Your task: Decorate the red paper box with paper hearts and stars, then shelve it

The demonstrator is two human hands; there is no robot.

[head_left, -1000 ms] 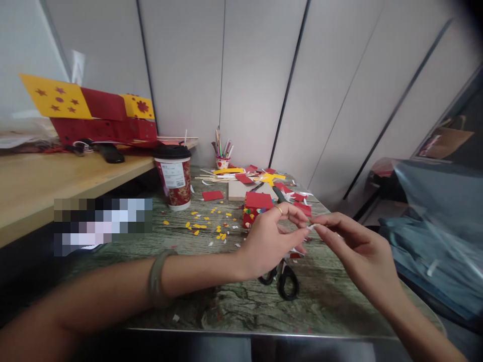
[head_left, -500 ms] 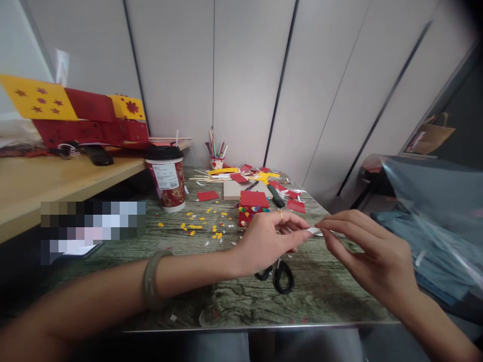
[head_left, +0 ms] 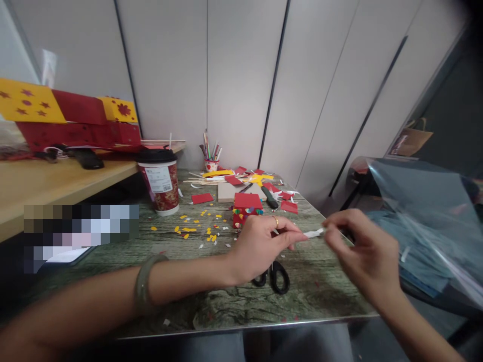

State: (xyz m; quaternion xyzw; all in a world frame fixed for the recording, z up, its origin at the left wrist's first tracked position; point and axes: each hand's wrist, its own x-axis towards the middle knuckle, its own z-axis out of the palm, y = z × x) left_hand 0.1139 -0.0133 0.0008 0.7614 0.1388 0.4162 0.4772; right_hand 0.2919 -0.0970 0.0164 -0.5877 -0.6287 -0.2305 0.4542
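Observation:
My left hand (head_left: 260, 244), with a ring and a wrist bangle, pinches one end of a narrow white strip (head_left: 314, 233). The strip points right, above the table. My right hand (head_left: 364, 246) is curled, thumb and fingers pressed together right by the strip's free end; whether it grips anything is too small to make out. Behind my left hand stands a small red box (head_left: 248, 201) trimmed with coloured dots, partly covered by the hand. Below that hand lie scissors with black handles (head_left: 279, 278), their blades mostly hidden.
Yellow and white paper bits (head_left: 188, 230) litter the wooden-patterned table. A lidded paper cup (head_left: 160, 186) stands left, beside a raised shelf (head_left: 68, 186). Farther back are a pen cup (head_left: 212, 164), a board (head_left: 226, 192), a cutter (head_left: 270, 198) and red paper scraps (head_left: 202, 198).
My right hand has drawn away from my left and its fingers have curled in. More of the white strip now shows between them. The whole view has shifted slightly.

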